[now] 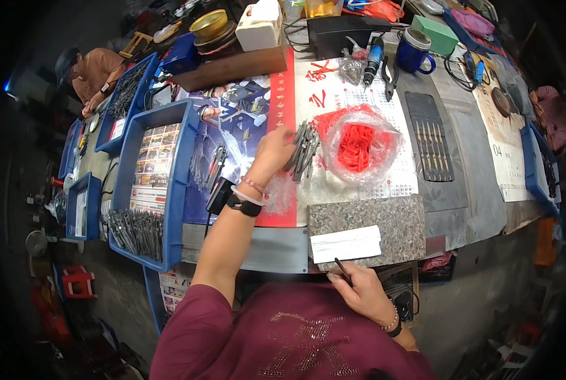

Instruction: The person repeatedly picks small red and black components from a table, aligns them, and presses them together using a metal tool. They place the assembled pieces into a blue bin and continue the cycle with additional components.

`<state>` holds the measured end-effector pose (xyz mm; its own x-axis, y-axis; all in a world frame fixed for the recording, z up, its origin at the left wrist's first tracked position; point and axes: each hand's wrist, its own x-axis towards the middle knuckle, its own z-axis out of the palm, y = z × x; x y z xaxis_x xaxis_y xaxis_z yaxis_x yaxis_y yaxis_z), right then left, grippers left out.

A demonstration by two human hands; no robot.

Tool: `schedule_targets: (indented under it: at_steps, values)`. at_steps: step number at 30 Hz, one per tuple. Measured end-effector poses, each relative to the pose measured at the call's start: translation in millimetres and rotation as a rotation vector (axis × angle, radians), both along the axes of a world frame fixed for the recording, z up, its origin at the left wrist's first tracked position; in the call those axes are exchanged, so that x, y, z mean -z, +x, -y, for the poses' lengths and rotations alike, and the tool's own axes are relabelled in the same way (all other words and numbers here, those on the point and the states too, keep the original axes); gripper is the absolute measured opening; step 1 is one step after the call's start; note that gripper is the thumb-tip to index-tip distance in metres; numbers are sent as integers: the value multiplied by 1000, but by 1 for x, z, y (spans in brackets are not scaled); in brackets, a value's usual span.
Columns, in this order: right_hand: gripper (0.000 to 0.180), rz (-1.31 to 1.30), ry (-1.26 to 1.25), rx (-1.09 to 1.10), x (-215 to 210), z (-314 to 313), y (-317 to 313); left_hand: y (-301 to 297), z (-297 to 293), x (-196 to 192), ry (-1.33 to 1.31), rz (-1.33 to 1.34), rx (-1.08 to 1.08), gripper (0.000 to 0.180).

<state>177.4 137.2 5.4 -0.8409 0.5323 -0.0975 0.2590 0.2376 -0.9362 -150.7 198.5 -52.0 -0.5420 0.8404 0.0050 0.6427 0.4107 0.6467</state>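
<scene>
My left hand reaches across the table to a heap of slim grey metal pieces. Its fingers curl in at the heap's left edge, and what they pinch is hidden. Close to my body, my right hand is closed on a thin dark stick-like tool. The tool's upper end points at a folded white paper pad, which lies on a speckled stone slab. Right of the heap, a clear plastic bag lies spread around bright red strips. More slim pieces lie left of my forearm.
A blue tray at left holds many thin metal pieces. At the back stand a blue mug, pliers and a blue pen-shaped power tool. A dark pouch of slender tools lies right. Another person sits far left.
</scene>
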Motion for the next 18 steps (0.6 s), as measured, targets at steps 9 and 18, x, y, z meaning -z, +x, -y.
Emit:
schedule_targets:
  at_steps: [9, 18]
  values:
    - [20, 45, -12, -68, -1, 6, 1, 2, 6, 19, 126, -93, -72, 30]
    - [20, 70, 19, -111, 0, 11, -1, 14, 20, -5, 397, 69, -149, 25]
